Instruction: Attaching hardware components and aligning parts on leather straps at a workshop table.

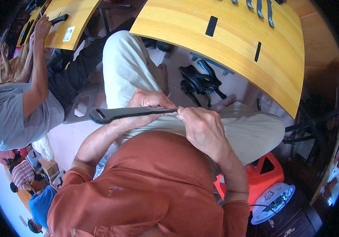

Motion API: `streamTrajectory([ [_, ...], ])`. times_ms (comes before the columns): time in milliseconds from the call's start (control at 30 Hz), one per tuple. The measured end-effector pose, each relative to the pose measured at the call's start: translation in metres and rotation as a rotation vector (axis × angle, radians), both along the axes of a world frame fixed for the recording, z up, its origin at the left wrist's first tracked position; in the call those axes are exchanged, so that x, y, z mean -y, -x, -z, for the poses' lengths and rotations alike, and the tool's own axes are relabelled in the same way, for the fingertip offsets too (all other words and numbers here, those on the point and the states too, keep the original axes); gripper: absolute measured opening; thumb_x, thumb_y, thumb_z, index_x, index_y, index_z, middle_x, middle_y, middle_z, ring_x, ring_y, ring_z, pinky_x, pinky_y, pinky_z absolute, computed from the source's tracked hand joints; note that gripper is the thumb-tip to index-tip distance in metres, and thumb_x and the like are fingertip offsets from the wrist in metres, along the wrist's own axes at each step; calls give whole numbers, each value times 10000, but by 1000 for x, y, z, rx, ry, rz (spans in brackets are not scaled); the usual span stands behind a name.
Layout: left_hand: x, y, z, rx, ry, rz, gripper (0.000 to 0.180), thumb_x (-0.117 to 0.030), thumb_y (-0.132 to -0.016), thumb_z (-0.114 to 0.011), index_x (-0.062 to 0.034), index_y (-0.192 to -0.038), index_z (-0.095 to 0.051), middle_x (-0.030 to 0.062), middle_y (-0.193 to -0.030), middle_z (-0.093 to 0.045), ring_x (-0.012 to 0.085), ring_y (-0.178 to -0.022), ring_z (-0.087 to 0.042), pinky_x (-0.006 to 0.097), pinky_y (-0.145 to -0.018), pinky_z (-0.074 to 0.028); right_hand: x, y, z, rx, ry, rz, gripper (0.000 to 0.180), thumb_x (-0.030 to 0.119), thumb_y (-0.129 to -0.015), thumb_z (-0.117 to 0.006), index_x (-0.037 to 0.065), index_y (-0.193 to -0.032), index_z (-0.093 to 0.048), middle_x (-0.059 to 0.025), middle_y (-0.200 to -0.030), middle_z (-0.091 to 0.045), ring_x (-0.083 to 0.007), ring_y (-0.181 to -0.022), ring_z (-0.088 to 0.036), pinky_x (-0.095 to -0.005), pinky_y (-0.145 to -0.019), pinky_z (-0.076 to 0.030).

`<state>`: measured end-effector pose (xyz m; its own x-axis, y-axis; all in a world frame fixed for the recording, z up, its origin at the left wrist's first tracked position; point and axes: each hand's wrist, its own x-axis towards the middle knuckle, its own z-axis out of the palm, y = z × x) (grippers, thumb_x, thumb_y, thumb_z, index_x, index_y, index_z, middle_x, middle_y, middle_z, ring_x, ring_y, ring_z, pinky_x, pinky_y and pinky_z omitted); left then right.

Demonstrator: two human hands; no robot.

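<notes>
A long dark grey strap [132, 112] with a black edge lies across my lap. Its wide rounded end, with a slot in it, sticks out to the left past my left wrist. My left hand [149, 99] is closed around the strap's narrower part, thumb on top. Close beside it, my right hand [201, 127] pinches the strap's narrow right end between thumb and fingers. The fingertips of both hands nearly meet there, and they hide the very tip.
Ahead stands a yellow wooden table [169, 23] with a black rectangular patch [211, 26], a thin black strip [258, 51] and several dark straps [260, 8]. Black straps [201, 79] lie heaped beneath. A red stool [266, 172] is at right; a co-worker [23, 106] sits left.
</notes>
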<state>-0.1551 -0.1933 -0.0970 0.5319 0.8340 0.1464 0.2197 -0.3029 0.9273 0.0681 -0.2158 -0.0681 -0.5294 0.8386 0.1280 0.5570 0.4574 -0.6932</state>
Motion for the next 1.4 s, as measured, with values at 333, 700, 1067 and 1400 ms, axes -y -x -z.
streamTrajectory([
  [333, 0, 4, 0, 81, 126, -19, 184, -37, -751, -808, -16, -906, -711, 104, -845, -716, 214, -767, -691, 332, -678, -556, -1, -10, 8, -133, 181, 36, 177, 121, -910, -602, 99, -1052, -707, -172, -824, -688, -372, -750, -683, -474, -638, -531],
  [700, 5, 1, -4, -82, -74, 152, 93, -26, -833, -674, -22, -921, -704, 116, -822, -683, 272, -763, -696, 351, -655, -550, -8, -8, -5, 227, 284, -121, 168, 82, -872, -557, 49, -970, -690, -224, -799, -660, -419, -759, -654, -500, -692, -521],
  [1067, 13, -11, -6, 133, 60, -186, 116, -36, -767, -797, -30, -866, -737, 114, -830, -718, 191, -717, -682, 291, -645, -533, 9, 5, 18, -378, 358, 135, 93, 110, -890, -661, 28, -932, -643, -203, -771, -664, -384, -714, -682, -449, -607, -522],
  [1400, 29, -36, 4, 326, 404, -457, 279, 3, -790, -800, -15, -1012, -632, 18, -871, -658, 65, -805, -616, 212, -708, -519, 8, 11, 30, -332, -19, 227, 257, 51, -860, -665, 5, -1113, -673, -169, -837, -696, -324, -715, -694, -416, -599, -544],
])
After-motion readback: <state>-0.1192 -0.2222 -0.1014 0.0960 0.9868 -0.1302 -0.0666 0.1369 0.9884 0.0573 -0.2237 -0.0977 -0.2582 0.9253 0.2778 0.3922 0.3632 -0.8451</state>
